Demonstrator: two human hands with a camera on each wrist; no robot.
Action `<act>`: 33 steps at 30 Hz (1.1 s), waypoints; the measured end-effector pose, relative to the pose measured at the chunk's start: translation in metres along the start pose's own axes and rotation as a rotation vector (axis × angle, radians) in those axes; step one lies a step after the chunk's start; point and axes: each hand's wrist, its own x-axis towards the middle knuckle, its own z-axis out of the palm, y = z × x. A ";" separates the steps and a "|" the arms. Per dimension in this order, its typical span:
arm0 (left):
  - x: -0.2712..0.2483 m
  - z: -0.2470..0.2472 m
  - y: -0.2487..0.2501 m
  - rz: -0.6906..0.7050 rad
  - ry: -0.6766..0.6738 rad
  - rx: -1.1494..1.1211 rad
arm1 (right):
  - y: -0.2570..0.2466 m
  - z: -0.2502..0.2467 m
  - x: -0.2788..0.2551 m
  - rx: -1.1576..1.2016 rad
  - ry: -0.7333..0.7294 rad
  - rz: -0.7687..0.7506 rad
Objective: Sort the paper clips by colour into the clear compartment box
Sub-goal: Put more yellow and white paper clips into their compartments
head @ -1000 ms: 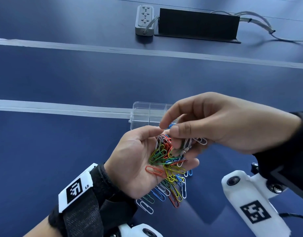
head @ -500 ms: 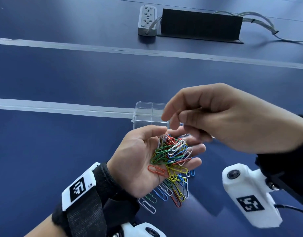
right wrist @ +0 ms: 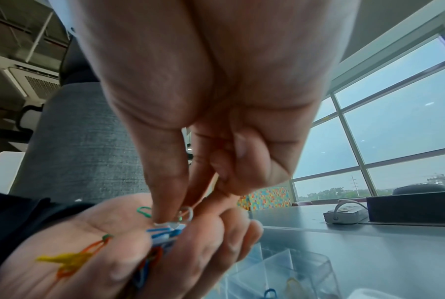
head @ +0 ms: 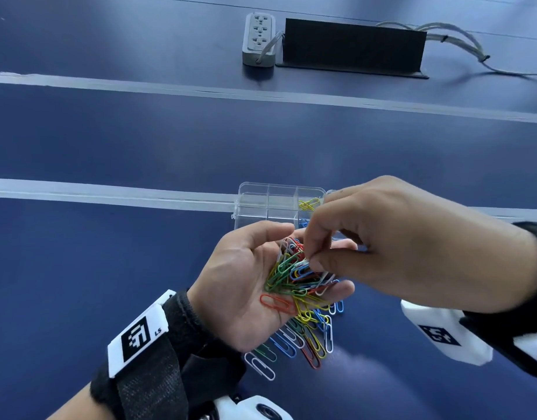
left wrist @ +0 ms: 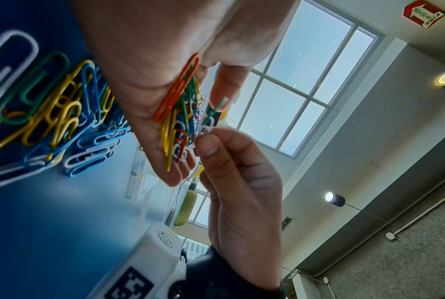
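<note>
My left hand (head: 246, 277) lies palm up, fingers loosely cupped, carrying a tangled heap of coloured paper clips (head: 291, 281). My right hand (head: 311, 259) reaches down from the right, and its thumb and forefinger pinch a white clip (left wrist: 207, 125) at the top of the heap. Behind both hands stands the clear compartment box (head: 255, 204), with yellow clips (head: 309, 204) in a far compartment and a blue clip (head: 304, 222) in the one nearer me. Several more clips (head: 300, 341) lie on the blue table under my left hand.
A grey power strip (head: 259, 37) and a black upright panel (head: 352, 48) with cables (head: 461, 43) sit at the far edge. Two pale tape lines (head: 109, 192) cross the blue table (head: 109, 268). The right hand hides part of the box.
Half a second ago my right hand was lifted towards the box; it has come back down onto the heap and pinches a white clip. The left hand has stayed in place.
</note>
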 end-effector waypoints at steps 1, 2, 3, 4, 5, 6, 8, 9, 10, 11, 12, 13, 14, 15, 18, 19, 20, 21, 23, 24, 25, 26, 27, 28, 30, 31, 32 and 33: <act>0.000 -0.001 0.000 -0.002 0.020 0.002 | 0.001 -0.001 0.000 0.012 0.007 -0.007; 0.000 -0.001 0.000 -0.007 0.037 0.011 | 0.001 -0.002 0.000 0.023 0.015 -0.015; 0.000 -0.001 -0.001 -0.015 0.044 0.032 | 0.002 -0.003 0.000 0.025 0.021 -0.024; -0.001 -0.001 -0.001 -0.020 0.043 0.048 | 0.002 -0.004 0.000 0.022 0.027 -0.032; 0.000 -0.002 -0.002 -0.019 0.038 0.051 | 0.002 -0.005 0.000 0.016 0.035 -0.038; -0.001 0.000 -0.001 -0.011 0.024 0.047 | 0.003 -0.006 0.000 0.015 0.044 -0.043; -0.003 0.004 0.000 0.005 -0.021 0.023 | 0.003 -0.007 0.000 0.026 0.068 -0.049; -0.003 0.005 0.000 0.009 -0.028 0.003 | 0.004 -0.008 0.000 0.032 0.080 -0.050; -0.003 0.007 0.000 0.005 -0.047 -0.007 | 0.004 -0.009 0.000 0.036 0.092 -0.050; -0.003 0.005 0.000 -0.001 -0.060 -0.008 | 0.004 -0.009 0.000 0.038 0.102 -0.049; -0.003 0.005 0.000 -0.008 -0.063 -0.009 | 0.005 -0.009 -0.001 0.040 0.109 -0.052; -0.003 0.003 -0.001 -0.010 -0.051 -0.004 | 0.005 -0.009 -0.001 0.044 0.115 -0.058; -0.002 0.003 -0.001 -0.012 -0.049 0.002 | 0.004 -0.009 -0.001 0.051 0.119 -0.066; -0.002 0.003 -0.001 -0.008 -0.050 0.013 | 0.004 -0.008 -0.002 0.062 0.123 -0.072; -0.003 0.008 -0.002 0.012 -0.070 0.017 | 0.004 -0.008 -0.002 0.096 0.144 -0.077; -0.004 0.010 -0.002 0.019 -0.058 0.029 | 0.004 -0.008 -0.002 0.101 0.150 -0.078; -0.005 0.010 -0.001 0.021 -0.049 0.048 | 0.004 -0.008 -0.002 0.103 0.155 -0.081; -0.005 0.008 -0.001 0.021 -0.050 0.060 | 0.003 -0.009 -0.002 0.106 0.160 -0.084; -0.005 0.006 -0.001 0.010 -0.070 0.021 | 0.002 -0.009 -0.002 0.119 0.166 -0.085; -0.005 0.007 0.000 0.011 -0.085 -0.009 | 0.003 -0.009 -0.002 0.116 0.168 -0.084; -0.005 0.006 0.000 0.020 -0.084 -0.018 | 0.004 -0.009 -0.001 0.107 0.171 -0.079; -0.005 0.006 -0.001 0.029 -0.079 -0.012 | 0.005 -0.009 -0.001 0.098 0.176 -0.073; -0.005 0.007 -0.001 0.038 -0.080 -0.008 | 0.006 -0.009 0.000 0.094 0.182 -0.068; -0.006 0.010 0.000 0.045 -0.084 -0.009 | 0.007 -0.009 0.000 0.096 0.186 -0.062; -0.006 0.017 0.000 0.053 -0.059 -0.038 | 0.006 -0.009 -0.001 0.107 0.179 -0.059; -0.007 0.019 0.000 0.058 -0.024 -0.071 | 0.005 -0.009 -0.001 0.113 0.176 -0.064; -0.008 0.022 0.001 0.067 -0.010 -0.090 | 0.005 -0.009 -0.002 0.118 0.171 -0.070; -0.008 0.021 0.000 0.074 -0.011 -0.088 | 0.004 -0.008 -0.002 0.118 0.166 -0.074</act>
